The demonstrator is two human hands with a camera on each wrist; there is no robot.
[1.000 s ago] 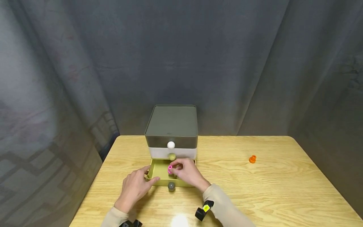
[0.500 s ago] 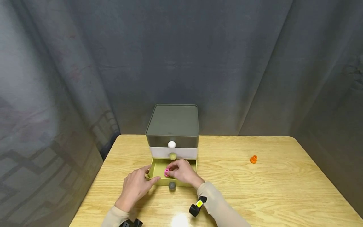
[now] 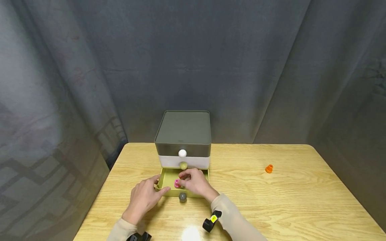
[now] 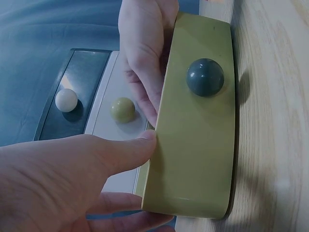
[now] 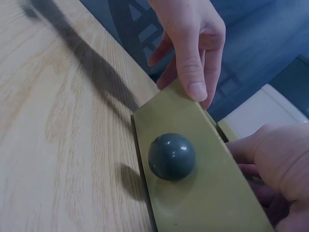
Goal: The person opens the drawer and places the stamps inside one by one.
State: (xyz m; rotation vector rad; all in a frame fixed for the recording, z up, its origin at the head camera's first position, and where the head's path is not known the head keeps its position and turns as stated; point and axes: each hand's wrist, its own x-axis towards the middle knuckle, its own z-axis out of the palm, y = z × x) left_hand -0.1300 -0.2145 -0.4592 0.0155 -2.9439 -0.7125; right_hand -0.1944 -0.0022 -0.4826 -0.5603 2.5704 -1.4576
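Observation:
A small pink stepped piece (image 3: 176,183) with a hole in its top stands in the pulled-out olive drawer (image 3: 169,193). Right beside it is my right hand (image 3: 197,183), thumb and index finger parted and the index tip raised above the piece. In the wrist views the drawer front hides the piece and most of these fingertips. My left hand (image 3: 145,197) holds the drawer's front left corner, its thumb (image 4: 140,147) on the front rim and its fingers along the outer side. A dark grey ball knob (image 5: 172,157) sits on the drawer front.
Above the drawer, the cabinet has a white tier (image 3: 169,162) with an olive knob and a dark grey top tier (image 3: 166,149) with a white knob. An orange stepped piece (image 3: 269,168) stands at the right on the wooden table (image 3: 295,201). Grey curtains (image 3: 193,67) hang behind.
My right hand has carried the pink piece left and down onto the drawer floor, then parted its fingers from it. The left hand has stayed at the drawer corner.

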